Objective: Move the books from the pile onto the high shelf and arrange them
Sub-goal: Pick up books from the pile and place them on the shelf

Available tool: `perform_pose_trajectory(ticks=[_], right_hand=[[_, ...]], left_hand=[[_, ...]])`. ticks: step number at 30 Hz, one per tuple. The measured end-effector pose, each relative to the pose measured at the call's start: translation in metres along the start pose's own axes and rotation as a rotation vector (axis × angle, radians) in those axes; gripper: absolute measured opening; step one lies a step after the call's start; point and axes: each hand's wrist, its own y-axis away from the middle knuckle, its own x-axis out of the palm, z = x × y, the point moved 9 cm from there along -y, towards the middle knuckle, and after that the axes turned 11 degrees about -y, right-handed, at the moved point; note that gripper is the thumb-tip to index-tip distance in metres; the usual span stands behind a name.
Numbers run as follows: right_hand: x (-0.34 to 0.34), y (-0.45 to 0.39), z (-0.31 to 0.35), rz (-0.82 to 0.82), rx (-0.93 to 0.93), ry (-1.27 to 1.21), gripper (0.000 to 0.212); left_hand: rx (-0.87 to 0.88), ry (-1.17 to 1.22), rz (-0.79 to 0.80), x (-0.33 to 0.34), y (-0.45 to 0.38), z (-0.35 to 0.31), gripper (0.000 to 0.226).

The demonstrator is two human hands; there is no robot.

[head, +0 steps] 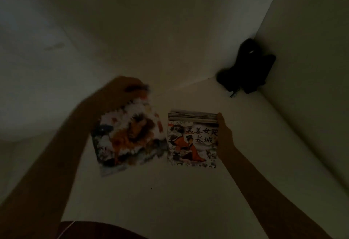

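Glossy, orange-and-white picture covers mark the two things in play. A thin loose book [128, 135], motion-blurred, hangs tilted from the left hand [120, 91], whose fingers curl over its far top edge and pinch it there; the blur hides exactly how they lie. Just beside it, toward the right fingers, a small stack of books [192, 138] lies flat on the pale shelf surface [170, 201], a cover with Chinese characters on top. The right hand [223, 133] clasps the stack's right edge, thumb up by the far corner, its other fingers hidden behind the books. Both forearms reach forward and up from below. A dark object [247, 67] sits well beyond the fingers, in the corner. The step looks like arranging: the loose book probably needs squaring and setting against or onto the steadied stack.
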Motion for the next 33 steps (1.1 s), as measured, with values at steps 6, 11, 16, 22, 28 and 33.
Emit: perform_pose_trajectory(ticks=[6, 11, 16, 22, 28, 33], right_hand=[[-0.006, -0.020, -0.013, -0.058, 0.141, -0.031, 0.042], [-0.015, -0.044, -0.035, 0.009, 0.223, -0.051, 0.106], [-0.033, -0.076, -0.066, 0.058, 0.313, -0.125, 0.124], [-0.019, -0.048, -0.050, 0.122, 0.367, -0.163, 0.042], [-0.015, -0.038, -0.040, 0.347, 0.251, -0.052, 0.022], [-0.030, -0.037, -0.047, 0.348, 0.201, 0.062, 0.079]], left_hand=[[0.285, -0.119, 0.263, 0.156, -0.031, -0.047, 0.024], [0.346, -0.069, 0.250, 0.211, -0.059, -0.066, 0.045], [0.039, 0.207, -0.225, 0.163, -0.067, -0.017, 0.036], [-0.592, 0.487, 0.144, 0.228, 0.030, 0.081, 0.082], [-0.282, -0.086, 0.305, 0.266, 0.062, 0.070, 0.117], [-0.353, 0.219, 0.116, 0.261, 0.025, 0.049, 0.094]])
